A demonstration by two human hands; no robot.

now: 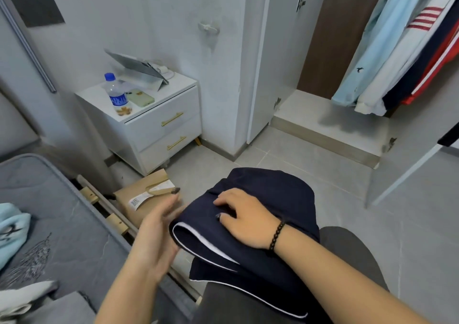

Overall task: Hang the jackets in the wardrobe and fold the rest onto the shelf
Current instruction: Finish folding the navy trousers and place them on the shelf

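A folded navy garment (270, 192) with white piping lies on my lap, in the lower middle of the head view. My right hand (244, 218) rests flat on top of it, fingers spread. My left hand (156, 234) is held edge-on against the garment's left fold, fingers straight. The open wardrobe (330, 125) stands at the right, with a light blue jacket (380, 48) and a white, navy and red jacket (427, 58) hanging inside. A light blue garment (11, 227) and a white one (22, 296) lie on the bed at the left.
A grey mattress (57, 224) fills the lower left. A brown paper bag (146, 194) sits on the floor beside it. A white nightstand (159, 120) carries a water bottle (116, 95), a phone and a tablet. The wardrobe door (407, 164) stands open at the right.
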